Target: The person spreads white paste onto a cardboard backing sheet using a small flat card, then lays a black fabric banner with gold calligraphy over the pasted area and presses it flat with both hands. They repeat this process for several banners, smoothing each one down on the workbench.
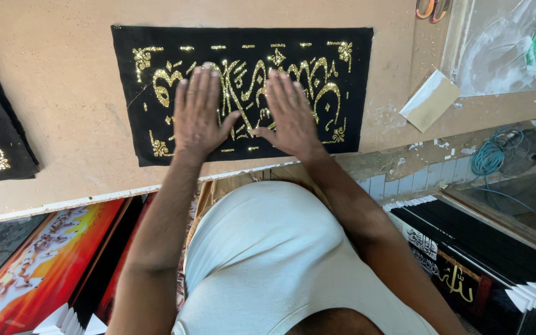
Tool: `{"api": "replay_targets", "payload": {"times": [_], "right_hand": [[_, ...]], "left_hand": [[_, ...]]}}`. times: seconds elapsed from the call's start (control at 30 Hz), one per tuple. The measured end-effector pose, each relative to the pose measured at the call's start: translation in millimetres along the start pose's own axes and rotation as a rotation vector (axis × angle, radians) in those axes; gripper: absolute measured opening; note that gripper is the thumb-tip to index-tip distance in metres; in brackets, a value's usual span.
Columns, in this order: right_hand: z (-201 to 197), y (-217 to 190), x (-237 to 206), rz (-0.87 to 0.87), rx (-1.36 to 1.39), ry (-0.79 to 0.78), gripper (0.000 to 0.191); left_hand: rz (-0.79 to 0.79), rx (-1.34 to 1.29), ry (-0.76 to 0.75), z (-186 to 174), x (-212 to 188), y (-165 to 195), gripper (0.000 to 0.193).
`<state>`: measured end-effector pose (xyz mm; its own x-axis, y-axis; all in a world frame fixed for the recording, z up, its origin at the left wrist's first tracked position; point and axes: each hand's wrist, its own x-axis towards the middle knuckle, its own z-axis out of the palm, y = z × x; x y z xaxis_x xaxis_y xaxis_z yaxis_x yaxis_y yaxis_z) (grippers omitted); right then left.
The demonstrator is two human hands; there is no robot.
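Your left hand (197,115) and right hand (288,115) lie flat, fingers spread, pressed side by side on the black cloth (243,93) (gold glitter lettering); the cloth lies under both palms on the bench (63,124).

A black cloth (241,93) with glittering gold ornamental script and corner flourishes lies flat and spread out, upper centre of the frame, its long edge near the tabletop's front edge, partly covered by two flat palms.

Left hand (198,115), right hand (291,116) flat, palms down (fingers extended).
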<state>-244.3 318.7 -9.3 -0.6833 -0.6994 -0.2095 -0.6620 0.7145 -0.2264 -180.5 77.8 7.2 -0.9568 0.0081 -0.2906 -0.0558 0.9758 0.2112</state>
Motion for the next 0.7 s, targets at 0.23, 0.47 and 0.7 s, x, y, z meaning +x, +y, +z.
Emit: {"api": "replay_targets", "payload": {"times": [0.23,0.47,0.7], "right_hand": [[-6,77,-77,0.23,0.075,0.213,0.104],[-4,73,-84,0.231,-0.012,0.193,0.106],[3,54,-136,0.134,-0.005,0.178,0.108]], "left_hand": [[-0.238,-0.144,0.212,5,-60,-85,0.098],[-0.288,-0.136,0.206,15,-75,-75,0.101],[-0.391,-0.162,0.145,24,-155,-35,0.105]]}}
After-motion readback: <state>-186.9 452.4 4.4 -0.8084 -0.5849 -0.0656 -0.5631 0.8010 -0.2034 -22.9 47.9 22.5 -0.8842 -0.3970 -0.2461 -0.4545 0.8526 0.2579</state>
